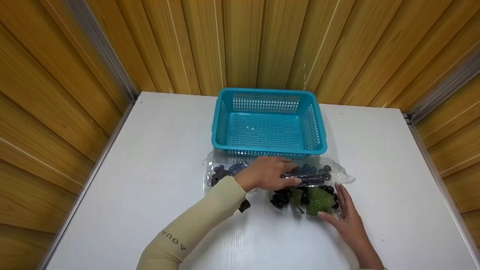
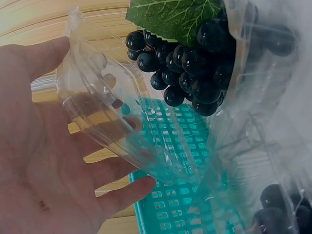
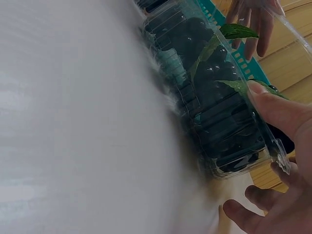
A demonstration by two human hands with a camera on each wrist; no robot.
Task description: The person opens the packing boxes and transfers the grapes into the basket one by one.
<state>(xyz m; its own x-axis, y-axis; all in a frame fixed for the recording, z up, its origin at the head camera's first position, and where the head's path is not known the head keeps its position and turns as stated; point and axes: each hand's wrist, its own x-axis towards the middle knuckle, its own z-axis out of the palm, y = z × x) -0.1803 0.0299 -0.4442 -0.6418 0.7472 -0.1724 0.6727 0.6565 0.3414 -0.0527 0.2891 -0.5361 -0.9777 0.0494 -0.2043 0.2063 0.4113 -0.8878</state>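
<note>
A clear plastic clamshell box (image 1: 296, 210) of dark grapes (image 3: 214, 73) and a green leaf (image 1: 320, 201) lies on the white table with its lid (image 2: 126, 117) raised. My left hand (image 1: 268, 172) is at the lid, palm toward it; the thumb touches the lid's edge and the fingers, mostly straight, show through the plastic. At the box's right end, my right hand (image 1: 350, 221) grips the corner, thumb on the rim by a leaf and fingers along the side. Another clear box (image 1: 207, 182) with blue and black grapes (image 1: 236, 168) lies to the left, partly behind my left arm.
Behind the boxes stands a turquoise perforated basket (image 1: 320, 127), close against them. Yellow wood-look panels (image 1: 243, 45) wall the white table (image 1: 150, 168) at the back and sides. A small dark object (image 1: 244, 205) shows beside the left forearm; its kind is unclear.
</note>
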